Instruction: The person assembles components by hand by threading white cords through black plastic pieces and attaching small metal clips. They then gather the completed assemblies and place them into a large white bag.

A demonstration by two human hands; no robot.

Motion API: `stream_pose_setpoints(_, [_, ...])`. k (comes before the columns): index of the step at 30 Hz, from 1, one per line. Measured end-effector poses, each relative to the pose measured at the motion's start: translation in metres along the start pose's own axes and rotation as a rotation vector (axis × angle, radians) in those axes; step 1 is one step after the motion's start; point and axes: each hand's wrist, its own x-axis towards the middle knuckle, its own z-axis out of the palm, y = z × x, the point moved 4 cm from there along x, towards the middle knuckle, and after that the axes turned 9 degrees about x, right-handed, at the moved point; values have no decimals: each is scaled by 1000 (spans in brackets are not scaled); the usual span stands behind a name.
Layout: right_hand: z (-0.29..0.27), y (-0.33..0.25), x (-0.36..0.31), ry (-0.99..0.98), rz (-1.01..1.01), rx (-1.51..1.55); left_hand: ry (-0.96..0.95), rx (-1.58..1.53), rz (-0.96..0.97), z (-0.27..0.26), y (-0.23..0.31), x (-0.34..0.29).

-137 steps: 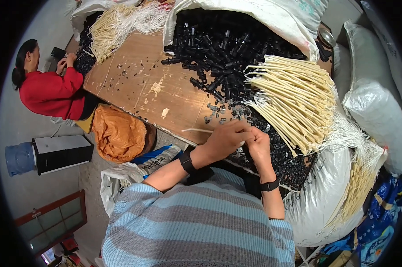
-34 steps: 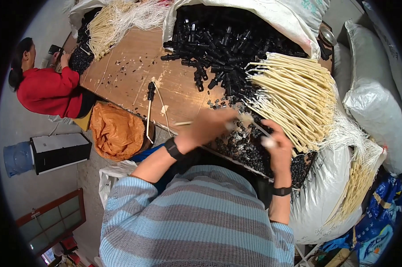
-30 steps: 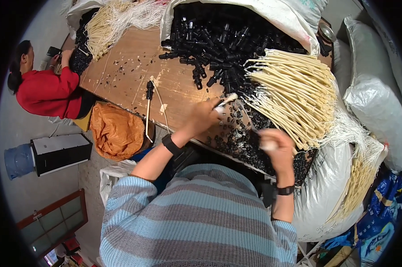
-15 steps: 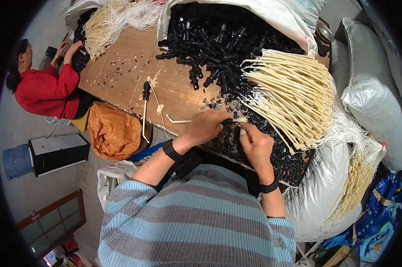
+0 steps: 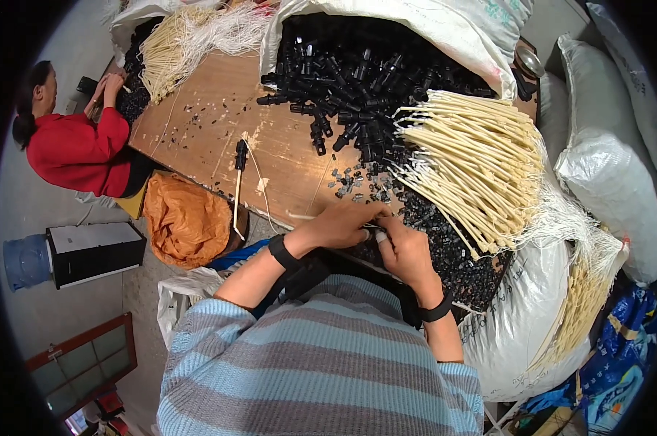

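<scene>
Over the near table edge, my left hand (image 5: pixel 343 224) is closed on a cream tube (image 5: pixel 299 216), whose white end pokes out to its left. My right hand (image 5: pixel 408 254) is closed against the left fingertips, with pale wrapping on a finger. What it pinches is hidden between the fingers. A short pale tube end (image 5: pixel 471 309) shows beside my right wrist. To the left on the table lies a black plastic connector (image 5: pixel 241 154) with a cream tube running from it. A heap of small dark clips (image 5: pixel 445 247) spreads beside my right hand.
A white sack (image 5: pixel 271 51) spills black connectors (image 5: pixel 343 94) at the back. Bundled cream tubes (image 5: pixel 481 160) lie at the right, above a full white sack (image 5: pixel 525 320). An orange bag (image 5: pixel 186 221) stands left of the table. A person in red (image 5: pixel 81 149) works at the far left.
My hands have drawn together and slightly nearer, the right moving left. The black connector seen between them earlier is now hidden. The other person's hands have shifted.
</scene>
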Motion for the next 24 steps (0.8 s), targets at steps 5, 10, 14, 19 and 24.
stream_pose_setpoints(5, [3, 5, -3, 73, 77, -86, 494, -72, 185, -16, -2, -4])
stream_pose_setpoints(10, [2, -3, -3, 167, 12, 39, 626, -174, 215, -14, 0, -14])
stream_pose_setpoints(14, [8, 6, -11, 69, 62, 229, 656, -109, 351, -8, 7, -24])
stream_pose_setpoints(19, [8, 19, -15, 251, 251, 171, 835, 160, -62, -7, -57, -23])
stream_pose_setpoints(24, [5, 29, -13, 234, 434, 285, 779, 119, -74, -25, -79, -8])
